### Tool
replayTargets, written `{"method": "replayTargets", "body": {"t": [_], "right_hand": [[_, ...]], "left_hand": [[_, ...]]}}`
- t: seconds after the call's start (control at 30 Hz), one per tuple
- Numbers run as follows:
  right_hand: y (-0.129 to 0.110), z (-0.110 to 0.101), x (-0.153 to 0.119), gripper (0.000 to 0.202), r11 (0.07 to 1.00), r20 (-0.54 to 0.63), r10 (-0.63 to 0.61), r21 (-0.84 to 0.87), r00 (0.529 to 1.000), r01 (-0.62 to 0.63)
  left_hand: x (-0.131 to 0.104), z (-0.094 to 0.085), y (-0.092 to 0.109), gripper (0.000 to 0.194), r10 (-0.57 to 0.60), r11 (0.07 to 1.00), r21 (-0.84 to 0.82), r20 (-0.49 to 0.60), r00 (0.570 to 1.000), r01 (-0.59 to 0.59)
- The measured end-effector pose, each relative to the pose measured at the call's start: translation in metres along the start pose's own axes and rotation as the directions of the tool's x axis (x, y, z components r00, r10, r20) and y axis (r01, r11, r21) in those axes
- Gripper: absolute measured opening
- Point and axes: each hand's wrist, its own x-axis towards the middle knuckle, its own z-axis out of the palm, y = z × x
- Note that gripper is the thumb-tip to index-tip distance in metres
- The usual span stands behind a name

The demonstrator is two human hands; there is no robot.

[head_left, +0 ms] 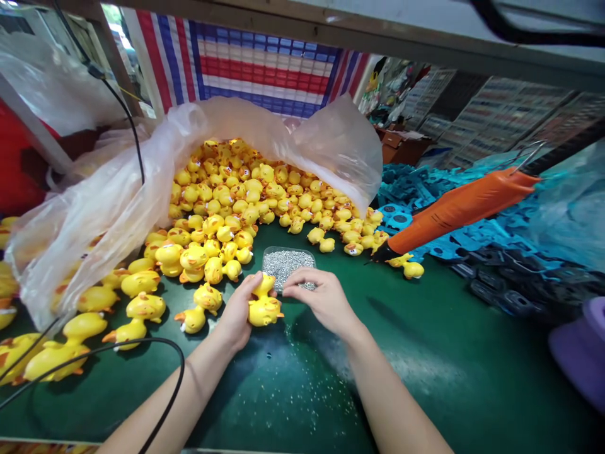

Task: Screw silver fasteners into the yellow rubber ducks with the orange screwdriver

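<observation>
My left hand point(239, 313) is closed around a yellow toy duck point(265, 311) above the green tabletop point(302, 391). Just right of it, my right hand point(326, 296) bends over the near right side of a clear plastic tray point(265, 268). Its thumb and fingertips are pinched together, and whatever is between them is too small or hidden to make out. Tiny silver metal pieces point(286, 261), probably screws, fill the tray. Another toy duck point(202, 308) lies on the table to the left of my left hand.
A big heap of toy ducks point(246, 195) spills from a translucent plastic bag point(113, 189). An orange-wrapped power screwdriver point(458, 208) hangs at right, tip near a loose duck point(413, 270). Beyond lie blue plastic parts point(439, 183) and black parts point(505, 284). A black cable point(182, 372) crosses my left forearm.
</observation>
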Motion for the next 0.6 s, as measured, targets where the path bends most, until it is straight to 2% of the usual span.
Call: {"method": "replayTargets", "body": {"t": [0.1, 0.23, 0.43, 0.6], "right_hand": [[-0.014, 0.006, -0.007, 0.013, 0.995, 0.152, -0.085, 0.069, 0.985, 0.075], [-0.011, 0.015, -0.008, 0.010, 0.995, 0.223, -0.097, 0.033, 0.970, 0.092], [0.000, 0.015, -0.010, 0.007, 0.997, 0.231, -0.050, 0.072, 0.972, 0.035], [0.003, 0.020, -0.015, 0.008, 0.983, 0.248, -0.129, -0.099, 0.960, 0.157]], "left_hand": [[0.006, -0.004, -0.007, 0.034, 0.040, 0.998, -0.051, 0.007, 0.999, -0.040], [0.004, -0.006, -0.013, 0.038, 0.064, 0.996, -0.056, 0.023, 0.998, -0.062], [0.002, -0.005, -0.015, 0.036, 0.111, 0.994, 0.007, 0.014, 0.994, -0.111], [0.000, -0.004, -0.017, 0.035, 0.132, 0.988, 0.080, 0.006, 0.991, -0.132]]}}
